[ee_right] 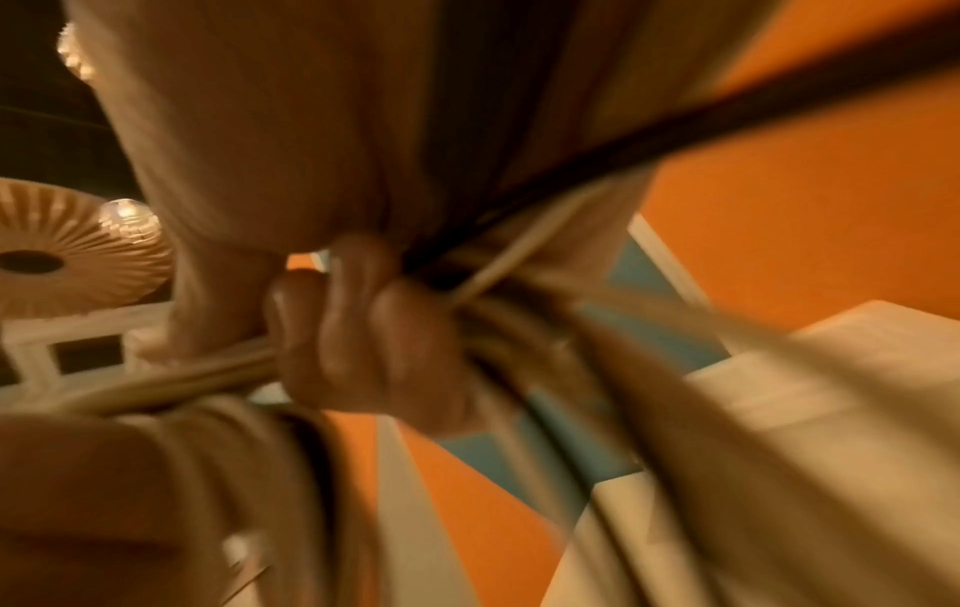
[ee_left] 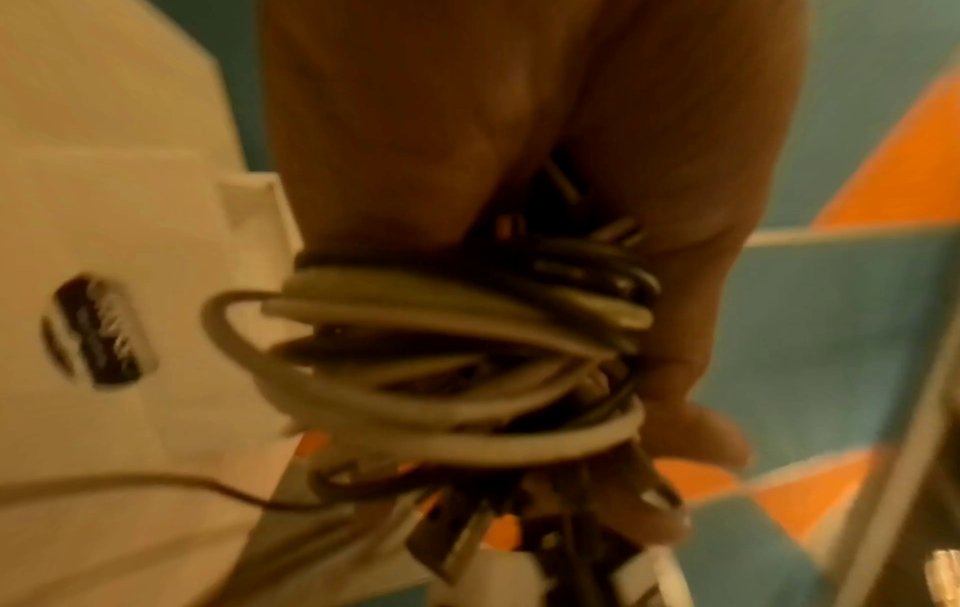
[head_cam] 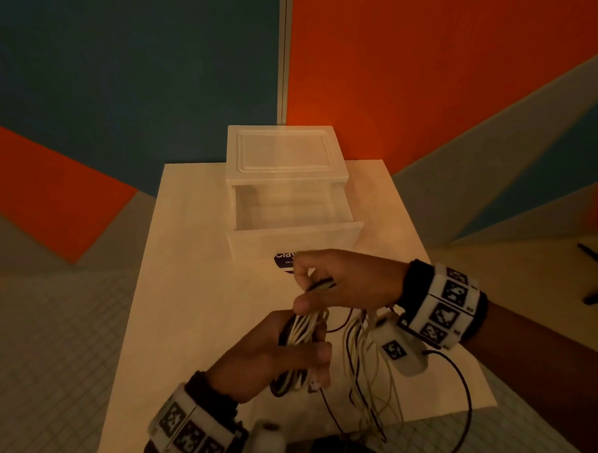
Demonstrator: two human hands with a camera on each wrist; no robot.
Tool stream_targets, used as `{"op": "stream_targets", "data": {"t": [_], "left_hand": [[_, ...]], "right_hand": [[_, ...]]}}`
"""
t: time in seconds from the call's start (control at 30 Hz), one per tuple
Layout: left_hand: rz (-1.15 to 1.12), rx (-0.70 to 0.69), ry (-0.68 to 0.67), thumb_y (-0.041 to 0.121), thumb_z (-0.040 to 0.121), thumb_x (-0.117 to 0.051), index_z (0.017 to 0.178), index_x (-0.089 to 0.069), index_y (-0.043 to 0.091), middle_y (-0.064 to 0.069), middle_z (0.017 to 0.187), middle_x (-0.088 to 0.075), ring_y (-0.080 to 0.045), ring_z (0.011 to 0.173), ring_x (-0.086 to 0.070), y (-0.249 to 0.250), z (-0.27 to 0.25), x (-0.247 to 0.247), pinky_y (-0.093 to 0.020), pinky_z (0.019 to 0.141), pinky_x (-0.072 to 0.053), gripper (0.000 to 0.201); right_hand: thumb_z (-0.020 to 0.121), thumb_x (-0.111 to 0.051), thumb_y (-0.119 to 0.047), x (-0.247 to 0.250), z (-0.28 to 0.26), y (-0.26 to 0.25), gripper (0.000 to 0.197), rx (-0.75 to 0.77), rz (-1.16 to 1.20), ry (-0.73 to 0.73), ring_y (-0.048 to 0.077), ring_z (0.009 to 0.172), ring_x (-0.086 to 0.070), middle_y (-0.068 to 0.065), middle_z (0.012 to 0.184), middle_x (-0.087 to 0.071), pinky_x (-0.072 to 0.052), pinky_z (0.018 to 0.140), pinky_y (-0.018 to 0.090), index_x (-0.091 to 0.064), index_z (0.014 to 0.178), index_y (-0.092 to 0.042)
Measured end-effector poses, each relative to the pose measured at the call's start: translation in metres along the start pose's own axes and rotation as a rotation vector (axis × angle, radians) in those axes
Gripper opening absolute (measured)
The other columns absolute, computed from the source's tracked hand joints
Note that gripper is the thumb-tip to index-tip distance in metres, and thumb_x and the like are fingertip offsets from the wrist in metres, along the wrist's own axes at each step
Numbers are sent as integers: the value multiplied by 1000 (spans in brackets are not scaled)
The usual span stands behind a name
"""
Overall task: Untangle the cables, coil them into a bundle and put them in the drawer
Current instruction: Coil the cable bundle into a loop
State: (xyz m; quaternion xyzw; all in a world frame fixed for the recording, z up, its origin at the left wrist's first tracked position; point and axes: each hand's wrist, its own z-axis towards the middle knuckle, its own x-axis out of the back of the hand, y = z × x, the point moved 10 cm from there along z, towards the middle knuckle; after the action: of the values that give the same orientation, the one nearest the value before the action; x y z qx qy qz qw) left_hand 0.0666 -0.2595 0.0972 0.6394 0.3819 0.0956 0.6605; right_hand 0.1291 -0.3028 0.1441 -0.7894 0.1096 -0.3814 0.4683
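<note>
My left hand (head_cam: 282,350) grips a coil of white and black cables (head_cam: 303,329) above the near half of the white table (head_cam: 191,299). In the left wrist view the cable loops (ee_left: 446,349) wrap round the left hand (ee_left: 519,123), with plugs hanging below. My right hand (head_cam: 341,282) sits just above and pinches cable strands (head_cam: 322,285) with curled fingers. The right wrist view shows the right hand's fingers (ee_right: 364,328) curled round pale and black strands (ee_right: 519,246). Loose cable ends (head_cam: 369,387) dangle below both hands. The white plastic drawer (head_cam: 290,226) stands pulled open behind the hands.
The drawer unit (head_cam: 284,151) sits at the table's far end with a flat lid. A dark label (head_cam: 285,261) is on the drawer front. A black cable loop (head_cam: 465,383) hangs past the table's near right edge. Tiled floor (head_cam: 56,339) lies to both sides.
</note>
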Motion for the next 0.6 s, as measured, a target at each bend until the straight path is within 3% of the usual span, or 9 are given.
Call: {"op": "stream_targets", "data": {"t": [0.13, 0.2, 0.27, 0.33, 0.4, 0.43, 0.5, 0.57, 0.6], "left_hand": [[-294, -140, 17, 5, 91, -57, 81, -48, 2, -5, 55, -50, -24, 56, -56, 15, -8, 4, -59, 105, -36, 13], [-439, -206, 7, 4, 95, -50, 77, -40, 1, -1, 57, -48, -20, 57, -54, 24, -11, 7, -54, 99, -42, 21], [-545, -257, 16, 4, 96, -49, 76, -32, 8, -1, 59, -46, -20, 58, -50, 32, -11, 9, -53, 96, -43, 27], [-581, -290, 28, 6, 96, -49, 77, -33, 12, -1, 60, -45, -20, 59, -49, 37, -10, 11, -59, 96, -40, 26], [-594, -299, 60, 8, 96, -49, 78, -37, 12, 0, 60, -45, -19, 60, -49, 37, -6, 14, -73, 102, -22, 22], [-619, -301, 73, 7, 96, -48, 77, -37, 12, 0, 59, -44, -19, 60, -48, 37, -4, 17, -74, 105, -15, 23], [-696, -316, 92, 7, 96, -48, 78, -36, 13, 0, 59, -44, -19, 61, -48, 38, -1, 23, -68, 108, -19, 23], [-725, -346, 115, 9, 96, -49, 78, -40, 13, 0, 60, -44, -19, 63, -49, 41, 3, 28, -62, 110, -20, 21], [-709, -356, 142, 10, 96, -48, 77, -42, 13, 1, 61, -44, -19, 64, -49, 42, 4, 31, -61, 110, -21, 21]], "right_hand": [[97, -56, -27, 9, 1, 13, 24, 38, 221, 28, 12, 61, -38, -2, 73, -44, -38, 57, 28, -42, 100, -7], [97, -47, -38, 7, 1, 21, 36, 73, 325, 101, 12, 62, -38, -1, 74, -41, -39, 57, 23, -44, 108, -4], [95, -42, -51, 0, 3, 28, 52, 111, 405, 204, 14, 65, -43, 9, 76, -42, -42, 59, 29, -47, 110, -1], [93, -42, -59, -7, 4, 39, 60, 122, 479, 333, 21, 81, -53, 19, 90, -53, -48, 74, 42, -51, 115, -4], [92, -43, -59, -15, 3, 50, 63, 116, 629, 443, 19, 103, -56, 15, 111, -58, -48, 92, 34, -51, 124, -6], [91, -44, -59, -20, 3, 57, 63, 108, 699, 482, 19, 106, -56, 14, 114, -58, -48, 93, 29, -51, 125, -7], [86, -50, -64, -30, 6, 69, 64, 57, 774, 550, 18, 102, -57, 11, 110, -60, -49, 88, 26, -53, 122, -11], [81, -57, -67, -44, 11, 78, 68, 21, 836, 556, 26, 90, -60, 11, 97, -65, -51, 83, 38, -55, 124, -13], [82, -57, -66, -52, 13, 85, 66, 3, 855, 550, 32, 79, -58, 18, 88, -62, -50, 77, 43, -56, 126, -17]]}}
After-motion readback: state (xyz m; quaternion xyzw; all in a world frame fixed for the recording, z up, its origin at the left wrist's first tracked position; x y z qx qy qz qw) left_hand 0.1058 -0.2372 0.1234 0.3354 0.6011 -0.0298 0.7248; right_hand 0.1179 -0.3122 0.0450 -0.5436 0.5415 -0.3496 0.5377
